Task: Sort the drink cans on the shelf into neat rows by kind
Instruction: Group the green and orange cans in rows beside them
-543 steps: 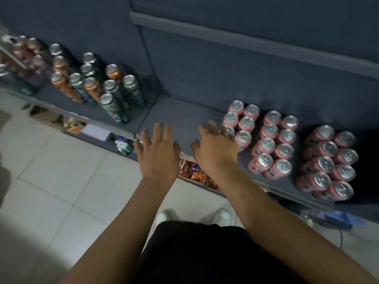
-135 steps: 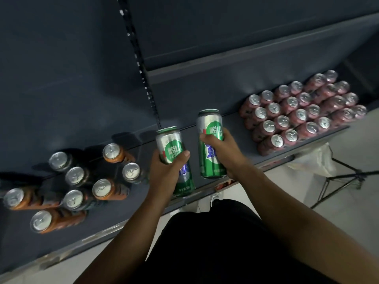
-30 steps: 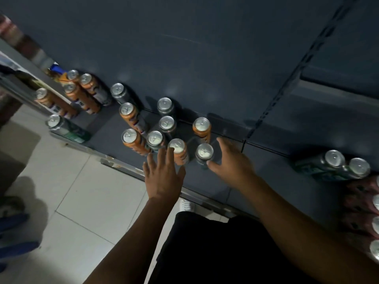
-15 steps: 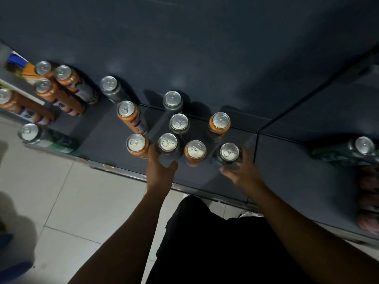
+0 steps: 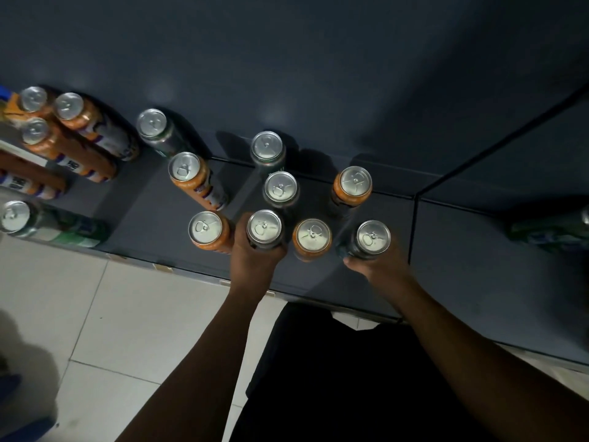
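I look straight down on a dark shelf with mixed tall cans. My left hand is wrapped around a green can in the front row. My right hand grips another green can at the right end of that row. Orange cans stand beside them: one to the left, one between my hands, one behind. Two more green cans stand in a line behind my left hand.
Further left are another orange can, a green can, a cluster of orange cans and a green can at the shelf's front edge. A green can shows at the far right. Tiled floor lies below.
Both hands have closed in from above the front row and now grip a green can each. The view has moved closer over the mixed cluster.
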